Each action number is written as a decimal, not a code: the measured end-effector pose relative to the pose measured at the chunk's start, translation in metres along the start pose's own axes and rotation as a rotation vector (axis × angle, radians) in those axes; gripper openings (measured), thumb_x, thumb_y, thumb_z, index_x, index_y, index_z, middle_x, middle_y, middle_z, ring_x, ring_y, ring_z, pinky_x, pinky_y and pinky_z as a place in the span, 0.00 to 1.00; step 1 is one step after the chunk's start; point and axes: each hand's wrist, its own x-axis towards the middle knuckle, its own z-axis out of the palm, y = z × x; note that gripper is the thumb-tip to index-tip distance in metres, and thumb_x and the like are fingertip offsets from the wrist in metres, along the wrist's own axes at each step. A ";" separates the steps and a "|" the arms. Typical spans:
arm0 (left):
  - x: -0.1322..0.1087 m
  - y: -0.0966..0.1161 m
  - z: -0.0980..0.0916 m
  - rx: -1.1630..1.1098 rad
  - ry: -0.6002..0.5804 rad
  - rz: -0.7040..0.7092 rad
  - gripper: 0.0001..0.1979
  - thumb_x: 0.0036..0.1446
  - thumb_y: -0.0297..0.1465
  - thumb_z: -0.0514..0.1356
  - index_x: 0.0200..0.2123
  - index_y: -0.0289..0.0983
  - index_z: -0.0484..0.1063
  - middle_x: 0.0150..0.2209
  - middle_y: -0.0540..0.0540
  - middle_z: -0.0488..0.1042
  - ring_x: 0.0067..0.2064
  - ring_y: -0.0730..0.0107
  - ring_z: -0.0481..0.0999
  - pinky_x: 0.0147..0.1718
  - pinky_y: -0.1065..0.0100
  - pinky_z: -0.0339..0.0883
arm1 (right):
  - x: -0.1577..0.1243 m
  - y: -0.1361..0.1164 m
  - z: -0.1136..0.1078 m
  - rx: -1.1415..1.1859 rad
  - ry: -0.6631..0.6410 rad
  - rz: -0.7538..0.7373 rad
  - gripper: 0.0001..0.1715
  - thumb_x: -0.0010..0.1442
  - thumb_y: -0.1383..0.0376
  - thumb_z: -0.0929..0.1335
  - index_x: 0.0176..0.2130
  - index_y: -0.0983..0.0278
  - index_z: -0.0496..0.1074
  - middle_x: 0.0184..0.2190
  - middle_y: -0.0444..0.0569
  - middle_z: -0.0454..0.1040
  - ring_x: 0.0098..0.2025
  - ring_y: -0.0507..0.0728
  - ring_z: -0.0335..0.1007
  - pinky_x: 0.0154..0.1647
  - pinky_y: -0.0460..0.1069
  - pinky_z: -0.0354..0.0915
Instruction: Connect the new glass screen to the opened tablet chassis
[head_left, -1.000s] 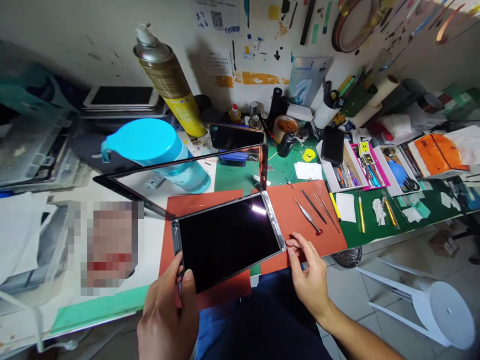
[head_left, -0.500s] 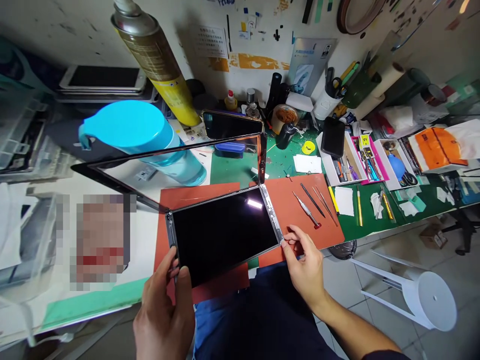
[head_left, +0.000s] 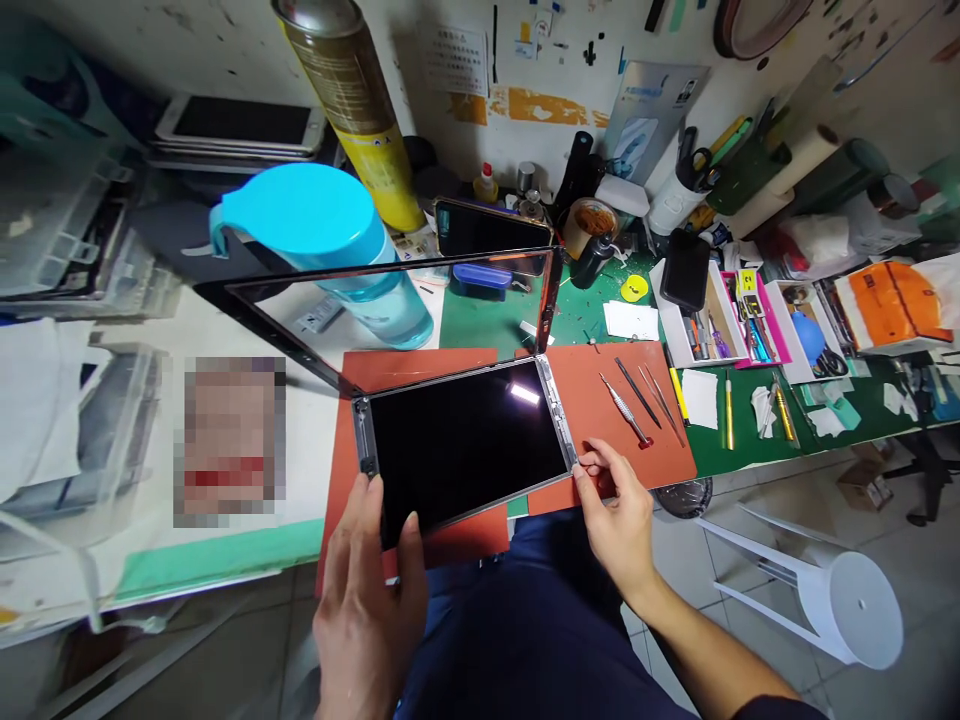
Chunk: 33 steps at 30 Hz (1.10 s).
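A tablet body with a dark screen panel (head_left: pixel 472 440) lies slanted on reddish-brown mats (head_left: pixel 600 370). Its clear front glass with a black frame (head_left: pixel 555 300) stands raised along the far edge. My left hand (head_left: pixel 371 590) is at the near left corner, fingers on the metal side strip and thumb apart by the near edge. With thumb and fingertips my right hand (head_left: pixel 615 510) pinches the near right corner. Right of the tablet lie a screwdriver with a red end (head_left: pixel 626 410), a black stick (head_left: pixel 637 392) and thin tweezers (head_left: pixel 661 402).
Behind the glass stand a blue-lidded water jug (head_left: pixel 315 220), a yellow spray can (head_left: pixel 367 140) and a phone (head_left: pixel 491 235). Tool boxes (head_left: pixel 701 320) line the right side. A pixelated patch covers something at left. A white stool (head_left: pixel 862 605) stands on the floor.
The view has shifted, so most things sit further right and slightly higher. My left hand's fingers have straightened and loosened at the tablet's left side. My right hand keeps its corner.
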 end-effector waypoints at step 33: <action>-0.035 -0.087 0.019 0.000 0.110 0.872 0.23 0.64 0.21 0.66 0.61 0.35 0.76 0.62 0.41 0.78 0.62 0.59 0.79 0.66 0.58 0.70 | -0.027 0.024 0.004 -0.306 -0.042 -0.991 0.22 0.65 0.76 0.74 0.57 0.67 0.76 0.48 0.60 0.86 0.46 0.63 0.80 0.45 0.58 0.76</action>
